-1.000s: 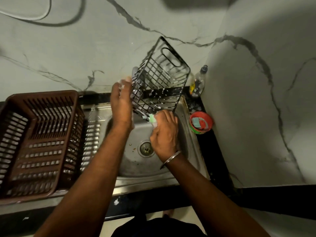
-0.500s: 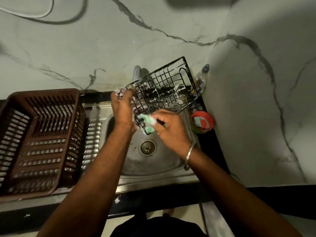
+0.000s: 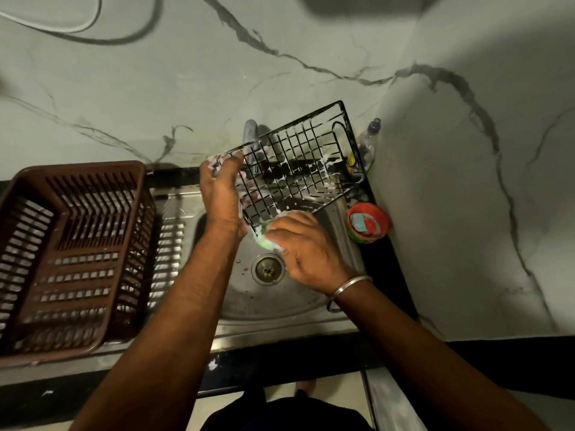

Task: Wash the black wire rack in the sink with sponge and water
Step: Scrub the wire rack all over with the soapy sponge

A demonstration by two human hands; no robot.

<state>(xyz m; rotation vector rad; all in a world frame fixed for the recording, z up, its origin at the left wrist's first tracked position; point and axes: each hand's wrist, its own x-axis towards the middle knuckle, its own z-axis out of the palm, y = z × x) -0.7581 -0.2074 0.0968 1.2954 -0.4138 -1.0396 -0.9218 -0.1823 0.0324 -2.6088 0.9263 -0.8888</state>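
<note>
Over the sink (image 3: 280, 309), we hold the soapy rack (image 3: 298, 169) tilted by one corner in our left grip (image 3: 219, 194) while our right grip (image 3: 308, 247) clutches the sponge (image 3: 264, 241) against its near edge; suds could let it slip and knock the bottle (image 3: 368, 141) beside it.

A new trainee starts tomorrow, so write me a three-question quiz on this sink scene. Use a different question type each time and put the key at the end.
1. True or false: the left hand grips a corner of the black wire rack, holding it tilted over the sink.
2. What does the right hand hold against the rack's lower edge? A) a steel brush B) the green sponge C) a folded cloth
3. Fill in: the brown basket sits on the person's ___ side of the sink.

Key: 1 true; 2 B; 3 left.
</note>
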